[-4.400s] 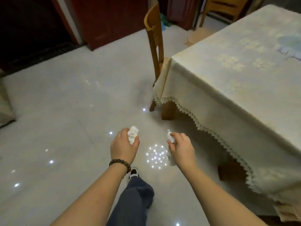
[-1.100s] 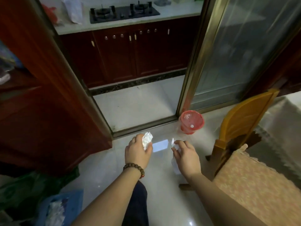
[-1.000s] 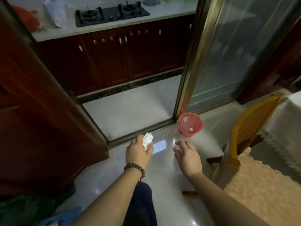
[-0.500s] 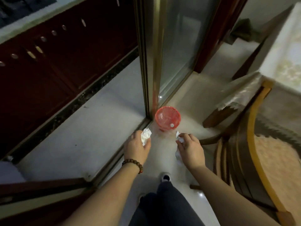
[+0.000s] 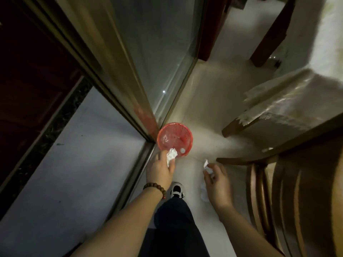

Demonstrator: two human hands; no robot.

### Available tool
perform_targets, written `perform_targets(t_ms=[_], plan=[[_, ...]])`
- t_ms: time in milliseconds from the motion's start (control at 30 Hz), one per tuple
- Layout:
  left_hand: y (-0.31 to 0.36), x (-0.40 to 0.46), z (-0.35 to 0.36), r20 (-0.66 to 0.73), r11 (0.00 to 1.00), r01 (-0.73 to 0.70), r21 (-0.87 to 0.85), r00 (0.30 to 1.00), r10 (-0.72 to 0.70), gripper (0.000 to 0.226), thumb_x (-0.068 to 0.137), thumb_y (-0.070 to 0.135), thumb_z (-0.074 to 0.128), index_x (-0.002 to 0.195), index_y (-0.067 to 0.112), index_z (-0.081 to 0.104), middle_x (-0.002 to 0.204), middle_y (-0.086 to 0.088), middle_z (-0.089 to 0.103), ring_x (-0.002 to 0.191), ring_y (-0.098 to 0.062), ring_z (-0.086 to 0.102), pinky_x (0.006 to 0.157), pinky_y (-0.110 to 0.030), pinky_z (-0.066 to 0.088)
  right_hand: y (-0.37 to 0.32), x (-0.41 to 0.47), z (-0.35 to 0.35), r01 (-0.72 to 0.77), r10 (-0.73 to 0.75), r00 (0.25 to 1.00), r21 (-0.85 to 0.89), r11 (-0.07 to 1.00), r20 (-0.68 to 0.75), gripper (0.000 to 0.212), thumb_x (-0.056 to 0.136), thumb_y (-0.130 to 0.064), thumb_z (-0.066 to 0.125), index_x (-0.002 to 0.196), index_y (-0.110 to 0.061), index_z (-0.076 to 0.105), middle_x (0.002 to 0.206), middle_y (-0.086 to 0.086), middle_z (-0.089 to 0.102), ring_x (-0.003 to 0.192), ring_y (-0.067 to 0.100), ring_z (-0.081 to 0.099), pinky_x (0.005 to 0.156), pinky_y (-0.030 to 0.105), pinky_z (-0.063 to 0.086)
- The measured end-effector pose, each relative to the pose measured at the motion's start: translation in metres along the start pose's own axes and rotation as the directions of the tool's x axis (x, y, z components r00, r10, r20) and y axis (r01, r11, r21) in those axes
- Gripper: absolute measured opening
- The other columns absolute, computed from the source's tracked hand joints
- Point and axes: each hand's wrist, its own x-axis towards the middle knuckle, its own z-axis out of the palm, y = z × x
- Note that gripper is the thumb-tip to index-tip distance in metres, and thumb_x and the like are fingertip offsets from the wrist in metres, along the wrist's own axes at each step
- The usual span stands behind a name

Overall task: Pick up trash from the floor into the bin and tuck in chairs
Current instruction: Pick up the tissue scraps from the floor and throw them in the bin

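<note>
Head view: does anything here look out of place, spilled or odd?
Nothing stands out. The red bin stands upright on the floor by the sliding door frame. The left hand and the right hand each hold crumpled paper, and a wooden chair stands at the right.

Wooden chair [image 5: 300, 191] cut off at right edge; bin [image 5: 174, 139] contents blurred, near rim behind left hand [image 5: 160, 169].

The round red plastic bin [image 5: 174, 139] is open from above. A brass-framed glass sliding door [image 5: 130, 75] bounds its left; a wooden chair [image 5: 289, 182] (right side) narrows the floor.
</note>
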Motion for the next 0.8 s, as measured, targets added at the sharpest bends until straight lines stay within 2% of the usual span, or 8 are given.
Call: perform_targets(t_ms=[133,267,333,400,500,633,800], plan=[[-0.014,0.072,0.047,0.111,0.998,0.065,0.027,0.992,-0.068,0.034,0.093,0.029,0.051,0.121,0.010,0.052,0.109,-0.015,0.059,0.091,-0.031,0.058,0.067,-0.033,0.041,0.014,0.042,0.032,-0.033,0.032,0.999,-0.027,0.999,-0.019,0.024,0.090,-0.024,0.056,0.113,-0.019,0.058,0.106,0.002,0.055,0.092,0.019,0.055,0.079,0.041,0.050],[-0.038,0.131,0.089,0.232,0.993,0.100,0.059,0.966,-0.111,0.038,0.092,0.030,0.053,0.126,0.012,0.047,0.120,-0.016,0.055,0.096,-0.033,0.057,0.069,-0.036,0.043,0.025,0.078,0.058,-0.012,0.010,0.998,-0.030,0.999,-0.057,0.023,0.087,-0.019,0.062,0.110,-0.018,0.061,0.099,0.002,0.056,0.083,0.019,0.054,0.072,0.038,0.050],[-0.054,0.150,0.107,0.298,0.990,0.133,0.050,0.944,-0.142,0.050,0.090,0.032,0.057,0.134,0.014,0.042,0.127,-0.016,0.051,0.106,-0.033,0.054,0.077,-0.036,0.045,0.031,0.094,0.070,-0.002,0.001,0.998,-0.022,1.000,-0.065,0.022,0.086,-0.018,0.062,0.109,-0.017,0.061,0.099,0.002,0.056,0.083,0.019,0.055,0.072,0.038,0.050],[-0.070,0.162,0.119,0.343,0.986,0.155,0.066,0.924,-0.169,0.067,0.087,0.039,0.061,0.142,0.015,0.033,0.138,-0.016,0.043,0.119,-0.032,0.047,0.092,-0.039,0.044,0.035,0.106,0.080,0.000,-0.002,0.997,-0.028,1.000,-0.074,0.021,0.087,-0.017,0.062,0.108,-0.017,0.061,0.100,0.001,0.055,0.084,0.021,0.056,0.072,0.038,0.050],[-0.086,0.168,0.123,0.342,0.986,0.153,0.073,0.924,-0.169,0.074,0.087,0.045,0.058,0.146,0.014,0.025,0.147,-0.014,0.034,0.130,-0.031,0.038,0.102,-0.042,0.041,0.036,0.119,0.091,0.026,-0.031,0.996,-0.063,0.998,-0.086,0.021,0.086,-0.016,0.063,0.107,-0.015,0.062,0.097,0.000,0.054,0.086,0.023,0.057,0.073,0.036,0.049],[-0.101,0.161,0.113,0.285,0.988,0.156,0.007,0.946,-0.152,0.059,0.091,0.040,0.052,0.141,0.017,0.033,0.139,-0.010,0.042,0.121,-0.027,0.048,0.091,-0.038,0.048,0.024,0.138,0.106,-0.013,0.008,0.998,-0.073,0.997,-0.068,0.024,0.086,-0.017,0.063,0.110,-0.016,0.062,0.099,0.002,0.056,0.085,0.019,0.054,0.072,0.026,0.040],[-0.116,0.148,0.101,0.250,0.993,0.120,-0.008,0.962,-0.114,0.057,0.093,0.040,0.047,0.143,0.017,0.032,0.147,-0.005,0.038,0.128,-0.021,0.042,0.098,-0.030,0.038,0.007,0.182,0.145,0.037,-0.039,0.998,-0.055,0.998,-0.039,0.030,0.085,-0.015,0.063,0.115,-0.015,0.060,0.101,0.004,0.056,0.081,0.017,0.050,0.072,0.026,0.040]])
